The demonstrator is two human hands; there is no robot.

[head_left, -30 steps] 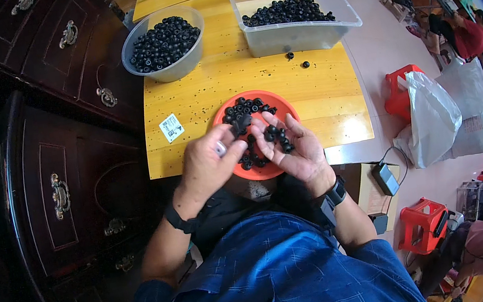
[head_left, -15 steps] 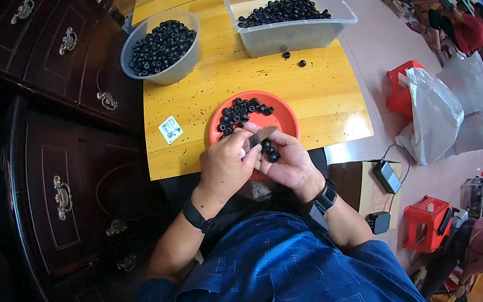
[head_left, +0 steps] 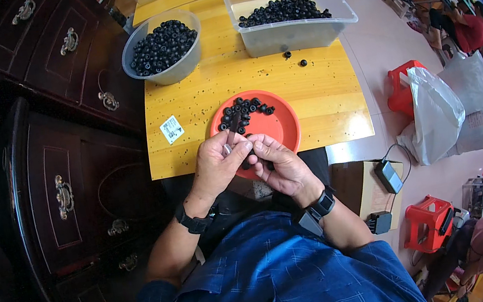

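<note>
My left hand (head_left: 216, 164) is closed on a small knife (head_left: 234, 126), its dark blade pointing up and away over the orange-red plate (head_left: 285, 120). Beside it, my right hand (head_left: 285, 168) is curled round several small black rubber-like round parts (head_left: 270, 165). Thumbs and fingertips of both hands meet at the plate's near rim, around a black part mostly hidden between them. On the plate's far left side lie several more black ring-shaped parts (head_left: 241, 108).
A round clear tub (head_left: 190, 58) and a rectangular clear bin (head_left: 300, 39), both holding many black parts, stand at the back of the yellow table (head_left: 334, 99). Two loose parts and a white label (head_left: 171, 129) lie there. Dark drawers (head_left: 43, 199) flank the left; red stools (head_left: 428, 223) stand right.
The knife has swung from pointing right, across the right hand, to pointing up over the plate. The right fingers have closed over the parts in the palm, and the fingertips now meet.
</note>
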